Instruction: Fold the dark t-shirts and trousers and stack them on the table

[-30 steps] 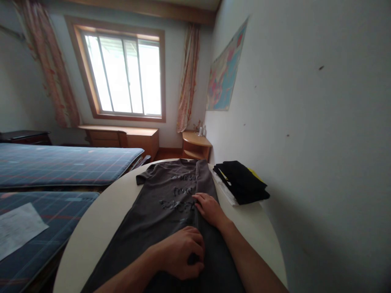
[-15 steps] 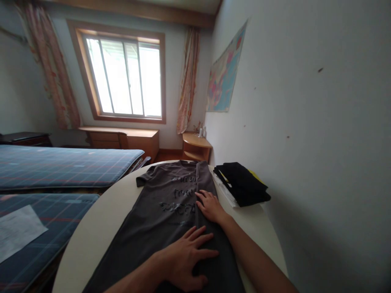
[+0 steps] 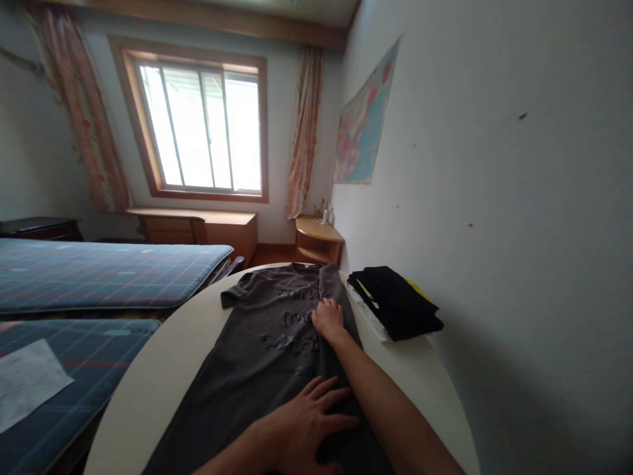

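A dark grey T-shirt (image 3: 257,376) with black raised lettering on its chest lies along the round table, collar at the far end. Its right side is folded inward along its length, and the left sleeve sticks out. Near the lower part, my left hand (image 3: 311,422) rests on the cloth with fingers spread. Farther up, beside the lettering, my right hand (image 3: 329,318) lies on the folded strip, its fingers slightly bent and holding nothing that I can see. The lower end of the shirt runs out of view beneath my left arm.
On the cream table (image 3: 148,369), a stack of folded black clothes (image 3: 395,303) with some yellow and white sits at the right, near the wall. Two plaid mattresses (image 3: 109,274) stand to the left, one bearing a paper sheet (image 3: 32,379). Wooden desks (image 3: 232,227) are beyond.
My right hand has slid a little up and left along the folded strip, its fingers drawing in. My left hand has shifted slightly right and down, still spread on the T-shirt.
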The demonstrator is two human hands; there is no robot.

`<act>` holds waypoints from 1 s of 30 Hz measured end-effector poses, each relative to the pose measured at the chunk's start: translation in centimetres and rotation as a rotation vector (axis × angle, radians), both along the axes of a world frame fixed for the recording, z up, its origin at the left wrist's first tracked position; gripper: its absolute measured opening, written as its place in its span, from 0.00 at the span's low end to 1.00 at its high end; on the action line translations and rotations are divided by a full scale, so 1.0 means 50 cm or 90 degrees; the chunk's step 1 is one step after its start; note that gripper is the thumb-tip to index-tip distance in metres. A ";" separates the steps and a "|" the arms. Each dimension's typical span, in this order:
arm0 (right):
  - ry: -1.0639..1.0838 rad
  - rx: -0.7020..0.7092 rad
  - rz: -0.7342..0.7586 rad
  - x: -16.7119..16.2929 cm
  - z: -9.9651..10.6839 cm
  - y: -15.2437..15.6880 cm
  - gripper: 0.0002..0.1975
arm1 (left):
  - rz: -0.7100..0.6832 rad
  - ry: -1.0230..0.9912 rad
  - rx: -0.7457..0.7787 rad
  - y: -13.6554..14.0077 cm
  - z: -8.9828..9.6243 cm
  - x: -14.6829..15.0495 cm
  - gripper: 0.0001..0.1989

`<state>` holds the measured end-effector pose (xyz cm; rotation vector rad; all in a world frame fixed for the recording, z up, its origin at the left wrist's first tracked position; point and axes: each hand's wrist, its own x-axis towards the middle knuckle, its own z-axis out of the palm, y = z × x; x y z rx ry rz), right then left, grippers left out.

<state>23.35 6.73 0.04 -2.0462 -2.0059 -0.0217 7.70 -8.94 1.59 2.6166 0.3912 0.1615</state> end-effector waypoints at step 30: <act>0.089 -0.086 0.142 0.074 -0.039 -0.058 0.35 | 0.054 0.005 0.175 -0.047 -0.094 0.072 0.34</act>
